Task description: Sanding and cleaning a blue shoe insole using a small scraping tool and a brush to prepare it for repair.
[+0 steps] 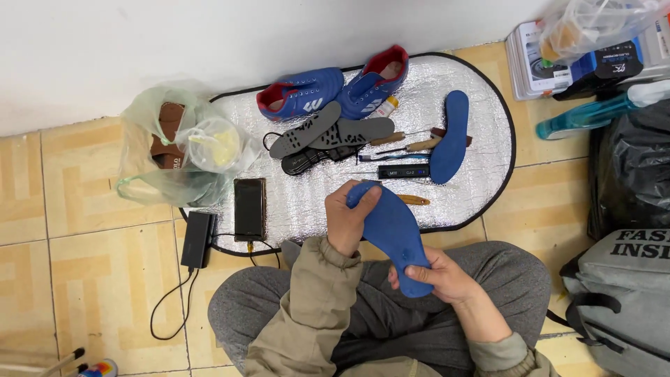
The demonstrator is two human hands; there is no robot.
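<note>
1. Blue insole (393, 234) sits between both hands, above the crossed grey-trousered legs of the seated person, slanting from upper left to lower right.
2. Left hand (347, 218) is wrapped over the insole's upper end, thumb pressed on its top face, fingers curled behind it.
3. Right hand (441, 276) pinches the lower end, thumb on top and fingers underneath.
4. Just beyond the left hand's grip lies a silver foil mat (481, 188) on the tiled floor.
5. Directly past the gripped upper end, a wooden-handled tool (413, 200) lies on the mat, near the insole but apart from it.
6. Farther out, a 2nd blue insole (450, 138) lies flat on the mat, well apart from the held one.
7. Beside it are a dark flat tool case (403, 171) and 2 grey perforated insoles (328, 130), overlapping each other.
8. Farthest from the grip, 2 blue sports shoes (335, 91) with red lining stand by the wall.
9. Left of the left hand, a black phone (249, 209) lies on the mat, cabled toward a black power bank (197, 239).
10. A clear plastic bag (178, 146) sits beyond the phone.
11. Right of the right hand stands a grey backpack (624, 293).
</note>
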